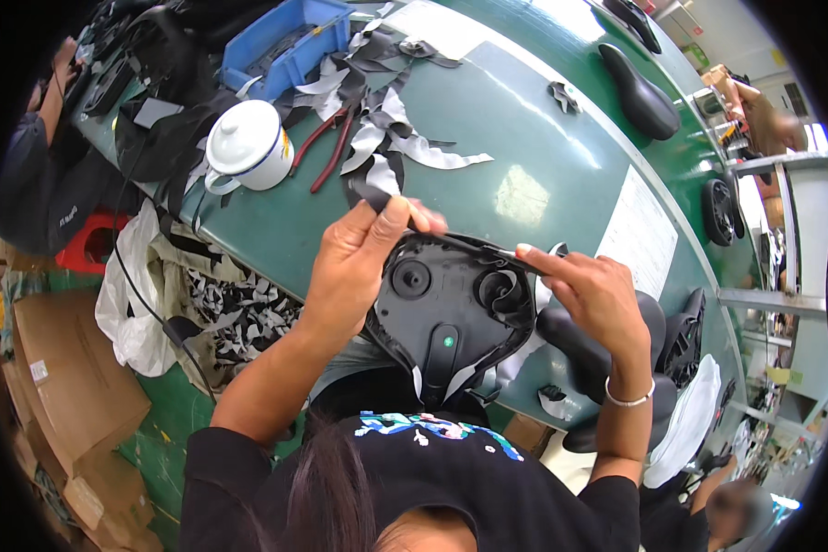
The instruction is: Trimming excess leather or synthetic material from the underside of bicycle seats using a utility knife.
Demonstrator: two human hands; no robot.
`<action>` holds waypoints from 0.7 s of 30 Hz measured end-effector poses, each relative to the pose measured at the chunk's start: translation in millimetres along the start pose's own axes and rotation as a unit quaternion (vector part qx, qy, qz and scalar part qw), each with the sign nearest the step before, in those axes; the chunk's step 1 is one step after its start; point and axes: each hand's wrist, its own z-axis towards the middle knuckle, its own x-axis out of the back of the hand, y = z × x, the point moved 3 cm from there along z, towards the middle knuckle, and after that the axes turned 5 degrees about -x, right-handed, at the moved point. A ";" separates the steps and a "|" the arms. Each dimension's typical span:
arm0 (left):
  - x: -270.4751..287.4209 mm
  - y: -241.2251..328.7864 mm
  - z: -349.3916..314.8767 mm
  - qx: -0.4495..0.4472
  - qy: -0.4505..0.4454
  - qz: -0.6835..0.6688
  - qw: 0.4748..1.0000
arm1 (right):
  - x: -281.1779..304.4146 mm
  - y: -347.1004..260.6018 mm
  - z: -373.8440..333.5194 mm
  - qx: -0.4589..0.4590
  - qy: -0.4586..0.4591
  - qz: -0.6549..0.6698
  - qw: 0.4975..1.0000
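Note:
A black bicycle saddle (405,317) lies underside up at the table's near edge, its wide end away from me and its narrow end toward my body. At the saddle's far left rim, my left hand (359,253) is closed, pinching a black and grey strip of cover material (377,182) that trails upward. My right hand (589,290) is closed at the far right rim. Between its fingertips shows something thin and slim, lying along the edge; its kind is unclear. Dark cover edging runs around the saddle's rim.
Left of centre stand a white enamel mug (248,147) and red-handled pliers (327,152). Cut scraps (432,152) lie around a blue bin (285,51). Other saddles (639,92) sit at the far right and beside my right arm. Co-workers (41,184) are at the edges.

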 end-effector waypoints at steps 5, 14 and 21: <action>42.8 38.2 34.0 -0.031 -0.092 -0.250 0.963 | -13.9 -30.9 -45.2 -0.070 -0.017 -0.089 0.993; -29.2 -12.2 38.8 -0.186 -0.500 0.385 0.753 | -11.8 -42.1 -57.3 -0.110 0.021 -0.034 0.993; -25.6 13.1 74.1 0.047 -0.164 -0.151 0.974 | -41.9 -63.0 -105.3 -0.195 0.040 0.021 0.980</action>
